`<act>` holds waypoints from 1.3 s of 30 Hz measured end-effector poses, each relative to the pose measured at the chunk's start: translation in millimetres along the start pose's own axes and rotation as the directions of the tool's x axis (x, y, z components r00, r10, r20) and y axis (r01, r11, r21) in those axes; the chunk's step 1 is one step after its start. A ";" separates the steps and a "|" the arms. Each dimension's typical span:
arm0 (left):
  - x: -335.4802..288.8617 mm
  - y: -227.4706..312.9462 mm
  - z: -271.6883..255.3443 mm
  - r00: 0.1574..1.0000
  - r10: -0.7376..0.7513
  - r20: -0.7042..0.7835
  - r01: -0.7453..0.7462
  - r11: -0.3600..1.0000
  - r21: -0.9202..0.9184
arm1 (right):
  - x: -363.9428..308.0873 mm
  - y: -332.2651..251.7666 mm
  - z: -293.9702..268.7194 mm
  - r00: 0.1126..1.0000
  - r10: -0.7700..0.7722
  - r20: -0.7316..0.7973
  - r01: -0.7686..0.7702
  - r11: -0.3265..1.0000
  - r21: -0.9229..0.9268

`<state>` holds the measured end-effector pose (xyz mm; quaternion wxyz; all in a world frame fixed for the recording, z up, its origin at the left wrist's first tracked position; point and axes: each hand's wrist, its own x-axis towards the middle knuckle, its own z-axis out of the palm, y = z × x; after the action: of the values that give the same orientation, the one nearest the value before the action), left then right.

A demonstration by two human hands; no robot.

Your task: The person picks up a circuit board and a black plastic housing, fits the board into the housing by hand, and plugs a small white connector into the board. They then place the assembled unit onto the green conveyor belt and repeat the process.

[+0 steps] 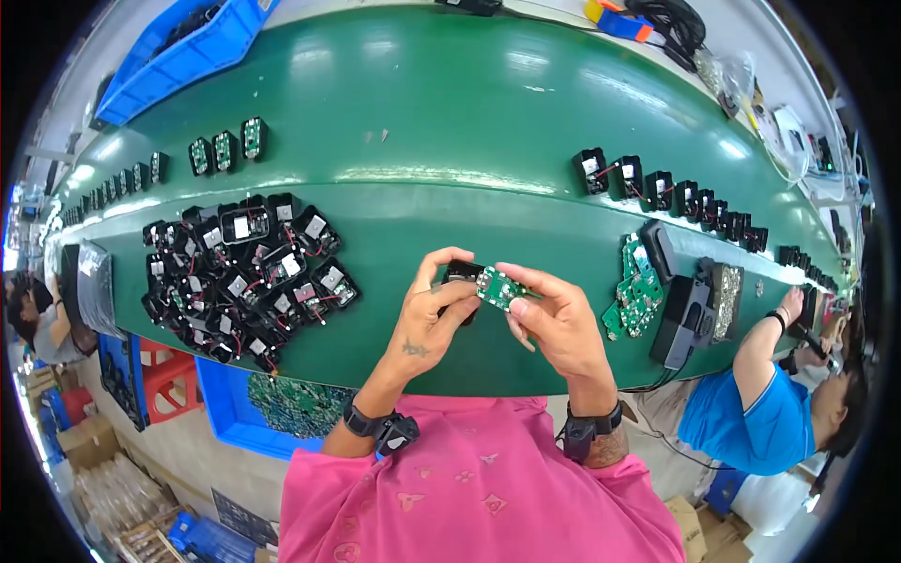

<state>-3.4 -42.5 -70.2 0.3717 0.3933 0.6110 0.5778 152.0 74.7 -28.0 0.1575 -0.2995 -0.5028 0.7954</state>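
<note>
Above the near part of the green bench (413, 202), my left hand (424, 319) is closed around a small black plastic housing (460, 271). Only parts of the housing show between my fingers. My right hand (560, 324) pinches a green circuit board (498, 289) between thumb and fingers, tilted and close beside the housing. Whether the two touch I cannot tell. To the left lies a heap of black housings (235, 281) with light-coloured parts and thin red wires inside. On the right, a pile of loose green circuit boards (638, 293) is nearest to my right hand.
Housings with boards in them (223, 150) stand in a row far left; a row of open housings (659, 190) runs right. Beside the loose boards are a black-grey device (683, 324) and a blue-shirted person (755, 413). A blue bin (221, 413) holding boards sits below the bench edge.
</note>
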 end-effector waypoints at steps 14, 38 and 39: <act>16.3 -13.8 -1.6 0.992 0.104 0.073 -0.117 0.971 0.208 | 25.5 13.0 -11.6 0.996 0.070 -0.046 -0.071 0.997 -0.016; 30.7 19.7 16.9 0.919 -0.332 0.211 0.393 0.776 -0.494 | 32.3 20.2 -6.3 0.876 -0.481 -0.028 0.355 0.683 -0.639; 29.3 19.1 16.2 0.921 -0.328 0.209 0.389 0.776 -0.497 | 32.0 20.2 -3.5 0.876 -0.483 -0.023 0.357 0.679 -0.641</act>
<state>0.1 -8.8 -52.1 0.6018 0.1831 0.4700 0.6192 130.5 85.9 -57.4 0.2767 -0.2849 -0.7727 0.4951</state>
